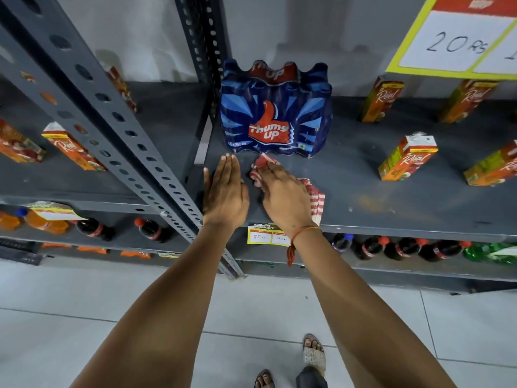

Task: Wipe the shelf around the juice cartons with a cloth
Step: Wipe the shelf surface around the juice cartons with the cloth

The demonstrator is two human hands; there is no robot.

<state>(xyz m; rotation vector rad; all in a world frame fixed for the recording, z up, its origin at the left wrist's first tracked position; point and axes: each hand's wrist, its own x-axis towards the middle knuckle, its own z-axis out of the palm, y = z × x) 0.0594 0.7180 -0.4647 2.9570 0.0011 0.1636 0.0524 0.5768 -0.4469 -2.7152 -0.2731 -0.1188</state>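
A red-and-white striped cloth [314,196] lies on the dark grey shelf [391,208], pressed flat under my right hand [282,194] just in front of a blue Thums Up bottle pack [275,113]. My left hand [223,189] rests flat on the shelf to the left of the cloth, fingers straight and together, holding nothing. Orange juice cartons stand on the shelf to the right: one near the middle [407,158], one at the right edge [492,168], two at the back [382,99] [467,100].
A perforated grey upright [134,152] crosses the left side; more juice cartons [71,147] stand on the shelf beyond it. Cola bottles [402,247] lie on the lower shelf. A price sign [458,37] hangs top right, a price label [268,236] on the shelf edge. Tiled floor below.
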